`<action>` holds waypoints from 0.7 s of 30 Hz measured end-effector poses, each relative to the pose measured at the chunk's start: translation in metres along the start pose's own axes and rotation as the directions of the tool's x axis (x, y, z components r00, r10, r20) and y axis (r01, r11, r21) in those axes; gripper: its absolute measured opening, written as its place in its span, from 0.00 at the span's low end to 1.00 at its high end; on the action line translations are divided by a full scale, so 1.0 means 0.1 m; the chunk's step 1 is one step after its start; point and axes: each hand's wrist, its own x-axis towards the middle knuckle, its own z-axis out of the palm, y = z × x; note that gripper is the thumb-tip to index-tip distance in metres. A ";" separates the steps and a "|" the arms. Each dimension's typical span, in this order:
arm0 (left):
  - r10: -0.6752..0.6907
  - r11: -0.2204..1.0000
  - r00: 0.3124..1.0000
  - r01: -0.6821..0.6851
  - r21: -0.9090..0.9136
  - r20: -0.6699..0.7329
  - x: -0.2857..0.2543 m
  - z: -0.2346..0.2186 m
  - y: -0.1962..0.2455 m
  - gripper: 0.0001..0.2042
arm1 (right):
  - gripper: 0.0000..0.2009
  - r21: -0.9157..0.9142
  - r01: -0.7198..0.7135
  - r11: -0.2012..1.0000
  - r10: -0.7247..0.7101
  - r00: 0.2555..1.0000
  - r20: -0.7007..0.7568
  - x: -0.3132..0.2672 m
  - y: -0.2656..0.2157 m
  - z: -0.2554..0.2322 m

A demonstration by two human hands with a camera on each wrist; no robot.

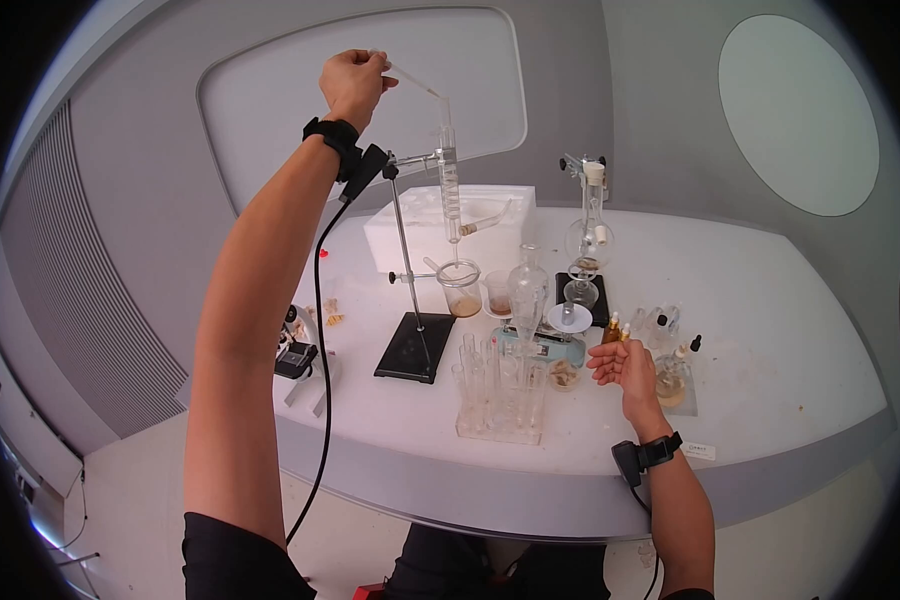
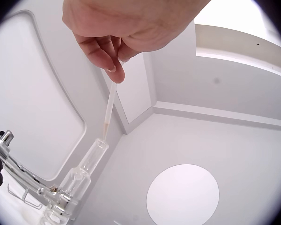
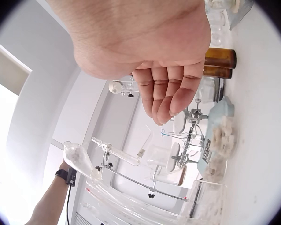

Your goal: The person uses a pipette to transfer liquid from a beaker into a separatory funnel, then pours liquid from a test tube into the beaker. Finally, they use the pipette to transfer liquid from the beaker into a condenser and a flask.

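High over the table, my left hand [image 1: 355, 85] pinches a clear plastic dropper [image 2: 111, 104] by its upper part. The dropper slants down, its tip right at the open top of a glass condenser [image 1: 450, 190]. A little brownish liquid shows near the tip in the left wrist view. A clamp on a metal stand [image 1: 406, 255] holds the condenser upright above a beaker [image 1: 462, 300] with brown liquid. My right hand [image 1: 630, 375] hovers over the table's right side with relaxed, slightly bent fingers and holds nothing. Close to it are amber bottles [image 3: 220, 57] and a pale blue balance [image 1: 560, 349].
A rack of test tubes [image 1: 498, 425] stands at the front, with a tall glass vessel [image 1: 528, 285] behind it. A white foam box [image 1: 390, 240] is at the back. Right of it, a second stand carries flask glassware [image 1: 590, 240]. A microscope [image 1: 298, 355] sits at the left edge.
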 end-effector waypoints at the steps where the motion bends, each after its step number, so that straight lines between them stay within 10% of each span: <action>1: 0.002 1.000 1.000 -0.002 0.004 0.000 0.00 0.00 0.01 0.11 | 0.30 0.000 0.000 1.000 0.000 1.000 0.000 0.00 0.00 0.00; 21: 0.037 0.998 0.999 -0.037 0.051 0.002 0.06 0.00 -0.03 0.10 | 0.31 0.004 0.014 1.000 -0.014 1.000 -0.011 0.00 0.00 0.01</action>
